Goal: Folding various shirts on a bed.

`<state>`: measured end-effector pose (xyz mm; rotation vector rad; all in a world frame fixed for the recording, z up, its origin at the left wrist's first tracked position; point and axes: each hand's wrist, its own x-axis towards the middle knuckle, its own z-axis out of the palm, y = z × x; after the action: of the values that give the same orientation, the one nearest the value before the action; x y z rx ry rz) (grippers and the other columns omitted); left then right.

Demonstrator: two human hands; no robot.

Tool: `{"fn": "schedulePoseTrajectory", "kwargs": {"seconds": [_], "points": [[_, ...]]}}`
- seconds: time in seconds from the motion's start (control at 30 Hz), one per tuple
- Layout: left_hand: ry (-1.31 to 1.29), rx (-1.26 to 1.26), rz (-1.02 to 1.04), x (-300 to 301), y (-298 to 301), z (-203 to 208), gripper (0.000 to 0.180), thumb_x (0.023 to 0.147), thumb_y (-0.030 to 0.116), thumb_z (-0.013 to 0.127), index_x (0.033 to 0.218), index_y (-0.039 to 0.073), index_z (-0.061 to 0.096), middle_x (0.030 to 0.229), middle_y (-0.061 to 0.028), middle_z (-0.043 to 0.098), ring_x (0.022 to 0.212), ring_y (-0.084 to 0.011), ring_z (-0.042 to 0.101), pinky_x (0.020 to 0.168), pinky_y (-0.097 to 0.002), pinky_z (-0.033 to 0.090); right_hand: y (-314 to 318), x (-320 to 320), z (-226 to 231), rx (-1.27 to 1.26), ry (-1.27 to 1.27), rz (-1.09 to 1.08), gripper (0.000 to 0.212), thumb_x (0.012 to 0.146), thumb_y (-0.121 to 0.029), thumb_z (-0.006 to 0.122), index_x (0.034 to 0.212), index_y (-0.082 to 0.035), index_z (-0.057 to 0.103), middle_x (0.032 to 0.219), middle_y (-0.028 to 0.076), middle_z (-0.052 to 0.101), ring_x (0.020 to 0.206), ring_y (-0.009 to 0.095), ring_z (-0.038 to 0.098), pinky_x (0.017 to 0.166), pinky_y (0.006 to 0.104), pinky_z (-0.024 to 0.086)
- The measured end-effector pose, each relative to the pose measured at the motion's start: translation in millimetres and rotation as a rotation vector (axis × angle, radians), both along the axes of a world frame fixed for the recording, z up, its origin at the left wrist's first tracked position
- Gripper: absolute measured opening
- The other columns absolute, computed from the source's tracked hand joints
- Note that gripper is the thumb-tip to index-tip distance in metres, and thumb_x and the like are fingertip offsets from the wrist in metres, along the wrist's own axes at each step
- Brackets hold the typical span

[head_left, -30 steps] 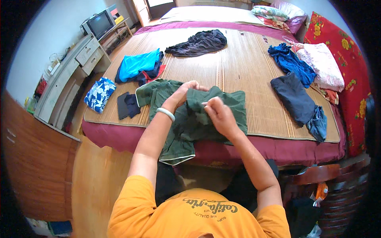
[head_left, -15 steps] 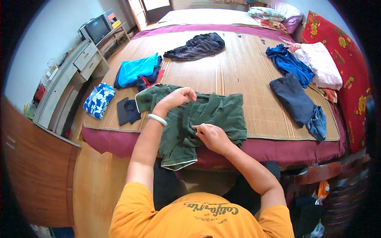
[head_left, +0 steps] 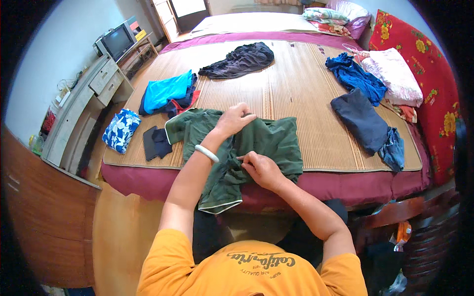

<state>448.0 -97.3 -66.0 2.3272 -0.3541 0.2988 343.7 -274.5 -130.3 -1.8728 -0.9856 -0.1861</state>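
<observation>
A dark green short-sleeved shirt (head_left: pixel 274 135) with white-trimmed sleeve ends lies rumpled at the near edge of the bed. One sleeve points left on the mat; the other hangs over the edge toward me. My left hand (head_left: pixel 238 120), with a pale bangle at the wrist, is closed on the shirt near its far edge, thumb and fingers pinched on the cloth. Nearer to me, my right hand (head_left: pixel 261 170) pinches a fold at the shirt's middle, its fingers curled.
Left of the shirt are dark folded cloth (head_left: pixel 157 143), a blue-white patterned bundle (head_left: pixel 121 130) and bright blue clothing (head_left: pixel 168 88). A black garment (head_left: pixel 239 60) lies farther back on the woven mat (head_left: pixel 316 98). Dark trousers (head_left: pixel 360 118) and blue clothing (head_left: pixel 355 78) lie right.
My left hand has shifted right along the far part of the shirt and its fingers have come down to the cloth. My right hand stays at nearly the same fold.
</observation>
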Motion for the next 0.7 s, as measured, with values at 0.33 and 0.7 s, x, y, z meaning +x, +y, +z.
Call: {"fn": "schedulePoseTrajectory", "kwargs": {"seconds": [0.33, 0.7], "points": [[0.248, -0.282, 0.222, -35.3, 61.0, -39.6, 0.022, 0.085, 0.025, 0.074, 0.086, 0.005, 0.064, 0.070, 0.0000, 0.059, 0.062, -0.0114, 0.055, 0.059, -0.0284, 0.046, -3.6, -4.7, 12.2, 0.038, 0.283, -0.005, 0.017, 0.097, -0.014, 0.058, 0.095, -0.003, 0.046, 0.096, 0.020, 0.068, 0.079, 0.039, 0.064, 0.067, 0.0427, 0.050], [0.536, -0.380, 0.056, -53.3, 62.3, -41.2, 0.035, 0.082, 0.005, 0.068, 0.116, 0.002, 0.058, 0.083, -0.0041, 0.062, 0.063, -0.0098, 0.056, 0.055, -0.0256, 0.046, -41.9, 42.8, 12.1, 1.104, 1.122, 0.045, 0.028, 0.103, -0.023, 0.046, 0.116, -0.004, 0.061, 0.110, 0.009, 0.068, 0.100, 0.021, 0.066, 0.087, 0.0364, 0.055]]}}
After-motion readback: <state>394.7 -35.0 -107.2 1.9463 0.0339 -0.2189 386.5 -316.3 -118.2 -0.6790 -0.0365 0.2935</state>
